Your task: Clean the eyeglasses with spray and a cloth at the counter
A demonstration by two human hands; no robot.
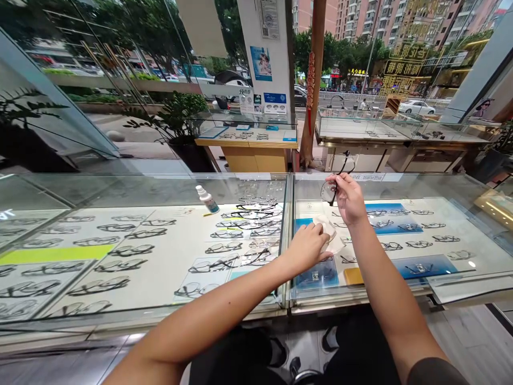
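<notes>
My right hand [349, 199] is raised over the glass counter [160, 187] and pinches a pair of dark-rimmed glasses [334, 182] by the frame, one temple sticking up. My left hand [310, 247] rests on the glass and its fingers close on a pale cleaning cloth [329, 231] lying just below the glasses. A small white spray bottle [207, 199] with a blue label stands tilted on the counter to the left of both hands.
Under the glass lie several rows of spectacle frames [132, 250] on white and blue trays. Further display cases [248, 140] stand beyond, before shop windows onto a street. A potted plant [182, 120] sits at the back left. My legs and shoes show below the counter edge.
</notes>
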